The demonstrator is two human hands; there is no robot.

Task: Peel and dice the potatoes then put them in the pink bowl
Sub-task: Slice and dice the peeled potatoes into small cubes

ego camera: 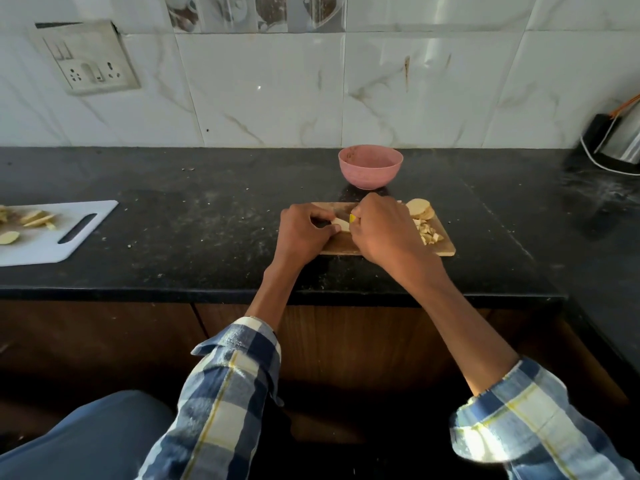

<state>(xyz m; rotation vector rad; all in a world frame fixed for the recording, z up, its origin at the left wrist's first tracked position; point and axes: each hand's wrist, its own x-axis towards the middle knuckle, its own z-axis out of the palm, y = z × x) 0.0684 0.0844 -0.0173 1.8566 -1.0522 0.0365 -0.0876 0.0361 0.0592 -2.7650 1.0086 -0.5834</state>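
Note:
A small wooden cutting board (445, 250) lies on the black counter in front of me. My left hand (302, 233) pins a pale potato slice (341, 224) to the board. My right hand (382, 230) is closed around a knife with a yellow handle (352, 218); its blade is mostly hidden between my hands. Round potato slices (419, 208) are stacked at the board's far right, and a heap of diced potato (429, 233) sits just in front of them. The pink bowl (370, 167) stands behind the board, near the wall.
A white plastic cutting board (69, 233) with potato pieces (34, 218) lies at the far left of the counter. A steel kettle (623, 140) with a white cord sits at the back right. A wall socket (91, 69) is mounted on the tiles.

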